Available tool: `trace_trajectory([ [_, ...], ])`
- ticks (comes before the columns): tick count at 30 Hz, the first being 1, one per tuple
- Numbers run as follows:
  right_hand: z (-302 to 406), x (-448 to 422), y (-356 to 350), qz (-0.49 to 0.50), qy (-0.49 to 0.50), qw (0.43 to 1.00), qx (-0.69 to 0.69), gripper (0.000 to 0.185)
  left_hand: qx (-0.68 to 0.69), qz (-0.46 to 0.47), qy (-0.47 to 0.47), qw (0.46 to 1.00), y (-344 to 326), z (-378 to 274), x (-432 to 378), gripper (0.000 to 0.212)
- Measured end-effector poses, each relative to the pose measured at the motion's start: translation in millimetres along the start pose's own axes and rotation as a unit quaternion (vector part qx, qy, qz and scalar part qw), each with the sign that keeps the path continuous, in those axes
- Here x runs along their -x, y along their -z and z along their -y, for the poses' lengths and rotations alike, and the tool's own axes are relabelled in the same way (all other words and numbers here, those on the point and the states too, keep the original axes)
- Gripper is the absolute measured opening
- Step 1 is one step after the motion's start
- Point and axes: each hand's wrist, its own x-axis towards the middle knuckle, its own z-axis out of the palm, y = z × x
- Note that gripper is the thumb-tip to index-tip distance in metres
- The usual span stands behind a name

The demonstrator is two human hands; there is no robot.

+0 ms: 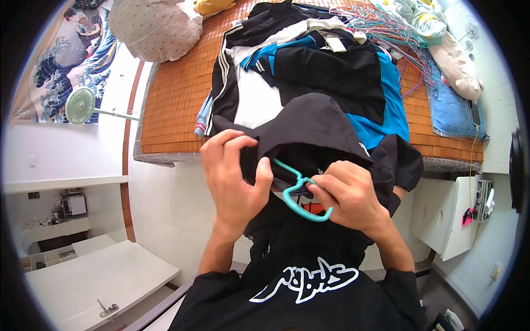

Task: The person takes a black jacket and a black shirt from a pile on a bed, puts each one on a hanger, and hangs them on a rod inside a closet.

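A black hooded jacket point(314, 120) lies over the near edge of the bed, its hood towards me. My right hand point(345, 192) is closed around the neck of a turquoise clothes hanger point(302, 211), whose hook curves down towards me. One arm of the hanger reaches into the jacket's neck opening; the rest of it is hidden by cloth and hand. My left hand point(236, 178) is at the left side of the hood, thumb and fingers apart around the fabric edge; whether it pinches the cloth is unclear.
Black, white and blue garments point(331, 74) are piled on the brown tile-like bed mat point(178, 99). A tangle of coloured hangers point(389, 29) lies at the back right, near a plush toy point(455, 66) and a blue pillow point(451, 111). A green fan point(80, 105) stands left of the bed.
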Motion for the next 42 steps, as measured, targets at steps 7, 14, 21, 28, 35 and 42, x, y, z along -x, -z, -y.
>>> trace_trajectory([
  [7,14,15,-20,0.022,0.019,0.999,0.012,0.016,-0.040,0.283,0.039,0.957,10,8,-22,0.019],
  [14,18,28,-24,0.015,-0.005,1.000,-0.011,0.015,0.035,0.119,0.210,0.970,20,58,-61,0.021],
  [21,3,22,13,-0.003,-0.039,0.996,-0.079,0.015,0.056,0.256,-0.207,0.943,18,35,-24,0.043],
  [28,-26,-7,70,0.200,-0.114,0.923,-0.307,0.022,0.214,0.323,-0.227,0.894,-4,23,-60,0.045],
  [35,-56,-35,111,0.360,-0.227,0.835,-0.348,0.022,0.259,0.367,-0.188,0.874,-16,24,-100,0.049],
  [42,30,-46,213,0.065,-0.162,0.959,-0.224,0.025,0.197,0.394,-0.007,0.898,29,-37,-129,0.041],
])
